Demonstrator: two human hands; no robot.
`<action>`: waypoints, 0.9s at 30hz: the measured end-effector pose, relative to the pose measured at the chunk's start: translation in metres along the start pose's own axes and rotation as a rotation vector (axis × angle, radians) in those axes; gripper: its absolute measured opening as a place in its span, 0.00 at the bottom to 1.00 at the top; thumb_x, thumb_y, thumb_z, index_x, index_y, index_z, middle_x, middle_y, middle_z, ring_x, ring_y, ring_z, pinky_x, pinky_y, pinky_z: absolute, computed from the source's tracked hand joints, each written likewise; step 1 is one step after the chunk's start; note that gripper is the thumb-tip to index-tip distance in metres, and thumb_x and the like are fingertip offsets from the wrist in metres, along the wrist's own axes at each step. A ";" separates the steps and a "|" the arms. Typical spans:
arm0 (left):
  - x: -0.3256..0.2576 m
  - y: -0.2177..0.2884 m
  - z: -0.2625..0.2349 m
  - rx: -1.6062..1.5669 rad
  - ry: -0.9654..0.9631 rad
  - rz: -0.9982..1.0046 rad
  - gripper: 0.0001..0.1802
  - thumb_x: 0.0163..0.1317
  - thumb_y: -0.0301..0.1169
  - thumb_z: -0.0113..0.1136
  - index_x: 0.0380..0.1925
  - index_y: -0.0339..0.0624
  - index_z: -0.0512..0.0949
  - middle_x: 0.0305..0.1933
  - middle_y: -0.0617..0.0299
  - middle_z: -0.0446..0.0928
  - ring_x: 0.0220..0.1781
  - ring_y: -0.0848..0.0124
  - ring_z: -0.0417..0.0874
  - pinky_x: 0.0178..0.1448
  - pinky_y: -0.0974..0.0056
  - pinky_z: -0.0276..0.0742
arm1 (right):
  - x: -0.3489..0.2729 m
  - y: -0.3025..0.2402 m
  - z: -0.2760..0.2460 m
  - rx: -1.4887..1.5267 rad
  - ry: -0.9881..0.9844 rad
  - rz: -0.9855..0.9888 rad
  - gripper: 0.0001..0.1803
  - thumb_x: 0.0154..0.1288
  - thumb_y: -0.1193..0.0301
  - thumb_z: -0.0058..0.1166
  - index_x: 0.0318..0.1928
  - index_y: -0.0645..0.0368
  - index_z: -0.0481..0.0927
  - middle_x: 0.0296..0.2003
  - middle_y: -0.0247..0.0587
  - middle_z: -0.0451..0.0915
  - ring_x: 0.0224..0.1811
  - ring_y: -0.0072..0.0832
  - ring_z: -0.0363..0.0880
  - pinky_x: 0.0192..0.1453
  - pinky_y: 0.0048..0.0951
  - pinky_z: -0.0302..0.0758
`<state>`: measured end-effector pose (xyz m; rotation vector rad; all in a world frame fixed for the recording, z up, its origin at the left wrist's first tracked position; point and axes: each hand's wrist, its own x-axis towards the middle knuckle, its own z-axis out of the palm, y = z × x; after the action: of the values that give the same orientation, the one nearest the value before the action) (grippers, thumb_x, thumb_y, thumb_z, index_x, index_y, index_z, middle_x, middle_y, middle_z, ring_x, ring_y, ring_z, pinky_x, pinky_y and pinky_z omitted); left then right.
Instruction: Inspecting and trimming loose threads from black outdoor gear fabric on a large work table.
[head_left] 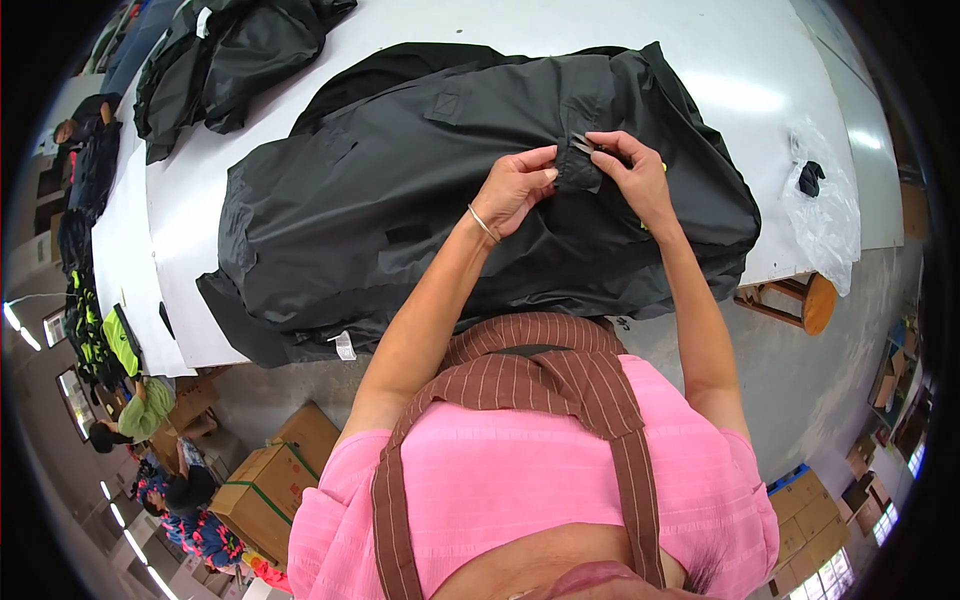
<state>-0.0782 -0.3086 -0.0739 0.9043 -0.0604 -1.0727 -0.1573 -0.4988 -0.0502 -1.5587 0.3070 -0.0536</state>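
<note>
From the wearer's head, 1 wide fisheye camera looks steeply down, very near the pink short-sleeved cloth shirt [520,470] at the bottom and facing forward over the large, rumpled black fabric piece [330,230] on the smooth white table [690,35].

A fabric piece [400,190] spreads across the table [740,40] at the center of the frame, with a second bundle of fabric [250,60] at upper left. A plastic bag [828,228] with a cloth scrap [811,178] on or inside it lies at right, above a stool [818,305], while boxes [265,490] sit at lower left.
</note>
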 end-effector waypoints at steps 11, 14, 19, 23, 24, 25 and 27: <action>-0.006 0.002 0.005 -0.014 0.001 0.002 0.21 0.63 0.21 0.55 0.57 0.37 0.73 0.47 0.65 0.79 0.44 0.80 0.76 0.50 0.72 0.72 | 0.008 -0.022 0.001 -0.730 0.123 -0.495 0.07 0.58 0.73 0.57 0.38 0.56 0.83 0.33 0.37 0.83 0.36 0.35 0.80 0.40 0.31 0.74; -0.007 0.001 0.007 -0.037 0.020 0.015 0.20 0.62 0.19 0.53 0.55 0.36 0.75 0.44 0.67 0.80 0.40 0.81 0.77 0.46 0.74 0.72 | 0.009 -0.019 0.004 -0.727 0.174 -0.376 0.07 0.58 0.73 0.57 0.38 0.55 0.83 0.33 0.37 0.83 0.36 0.34 0.81 0.39 0.30 0.74; -0.009 0.001 0.008 -0.052 0.066 0.008 0.20 0.62 0.19 0.53 0.55 0.36 0.75 0.44 0.67 0.80 0.39 0.81 0.76 0.45 0.74 0.72 | 0.001 -0.025 0.001 -0.664 0.148 -0.366 0.08 0.57 0.72 0.58 0.39 0.55 0.83 0.34 0.38 0.83 0.35 0.34 0.81 0.38 0.30 0.74; -0.009 0.001 0.009 -0.062 0.039 0.010 0.20 0.62 0.19 0.52 0.56 0.36 0.74 0.44 0.67 0.79 0.39 0.81 0.76 0.45 0.74 0.72 | -0.005 -0.034 0.000 -0.736 0.104 -0.293 0.08 0.57 0.72 0.58 0.39 0.54 0.83 0.33 0.37 0.82 0.33 0.34 0.80 0.38 0.31 0.74; -0.008 0.000 0.009 -0.055 0.074 0.008 0.20 0.62 0.19 0.52 0.56 0.36 0.74 0.44 0.67 0.79 0.39 0.81 0.76 0.45 0.74 0.72 | -0.006 -0.035 0.000 -0.731 0.076 -0.346 0.08 0.57 0.72 0.58 0.39 0.54 0.83 0.33 0.37 0.82 0.33 0.34 0.80 0.38 0.31 0.74; -0.008 0.000 0.009 -0.047 0.073 0.007 0.20 0.62 0.19 0.52 0.56 0.36 0.74 0.44 0.67 0.79 0.39 0.81 0.76 0.44 0.74 0.72 | -0.006 -0.036 0.002 -0.759 0.072 -0.398 0.08 0.57 0.73 0.58 0.39 0.55 0.83 0.32 0.37 0.82 0.33 0.34 0.80 0.37 0.31 0.74; -0.008 -0.001 0.009 -0.041 0.077 0.011 0.20 0.63 0.19 0.52 0.56 0.36 0.74 0.44 0.67 0.79 0.40 0.81 0.76 0.44 0.75 0.71 | -0.005 -0.036 0.004 -0.787 0.062 -0.454 0.07 0.57 0.73 0.59 0.38 0.55 0.82 0.32 0.37 0.82 0.33 0.35 0.80 0.37 0.31 0.74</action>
<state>-0.0869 -0.3080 -0.0661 0.9062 0.0207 -1.0245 -0.1554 -0.4944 -0.0145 -2.3894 0.0009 -0.3721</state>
